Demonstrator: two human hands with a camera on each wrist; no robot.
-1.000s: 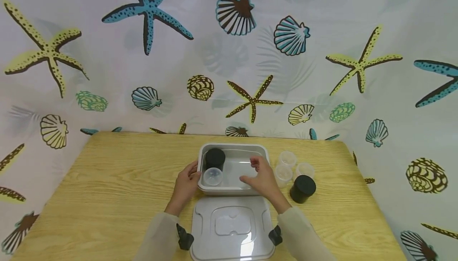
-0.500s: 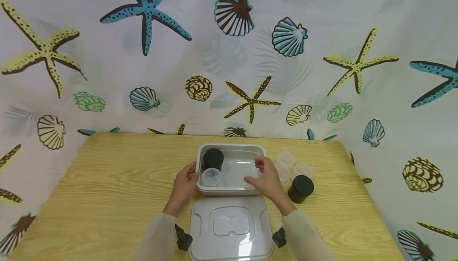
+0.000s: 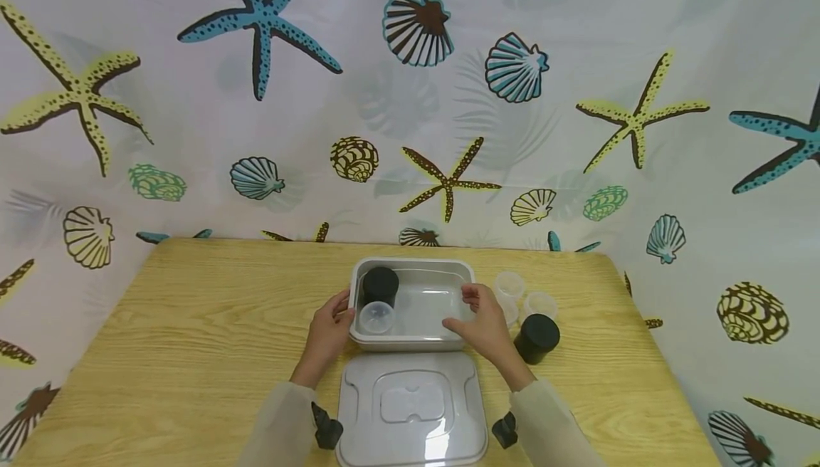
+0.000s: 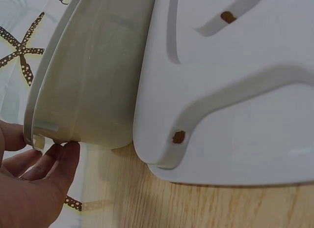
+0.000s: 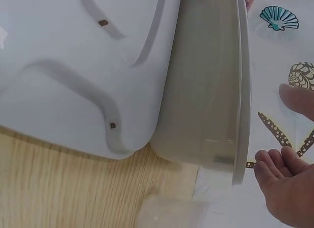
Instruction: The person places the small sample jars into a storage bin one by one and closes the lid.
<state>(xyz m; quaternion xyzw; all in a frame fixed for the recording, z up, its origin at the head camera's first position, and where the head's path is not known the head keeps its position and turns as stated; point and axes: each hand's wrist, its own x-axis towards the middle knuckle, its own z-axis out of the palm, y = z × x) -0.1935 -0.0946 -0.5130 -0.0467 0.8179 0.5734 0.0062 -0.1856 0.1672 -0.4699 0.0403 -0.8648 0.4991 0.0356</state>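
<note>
A light grey plastic box (image 3: 410,344) lies open on the wooden table. At its left end my left hand (image 3: 328,332) grips the rim, the thumb above it and the fingers under it in the left wrist view. Inside the box's left part sit a round black container (image 3: 381,283) and a small clear cup (image 3: 376,319). My right hand (image 3: 483,321) hovers over the box's right end, thumb and fingers spread apart, holding nothing. In the right wrist view the right hand (image 5: 292,188) is apart from the rim.
A pale lid (image 3: 413,404) lies flat in front of the box. To the right stand a second black container (image 3: 538,337) and several clear cups (image 3: 541,303), one partly behind my right hand. A patterned cloth (image 3: 307,111) hangs behind the table (image 3: 211,324).
My right hand has drifted right, from above the inside of the box to its right end. The left hand stays on the rim. The whole head view has shifted slightly.
</note>
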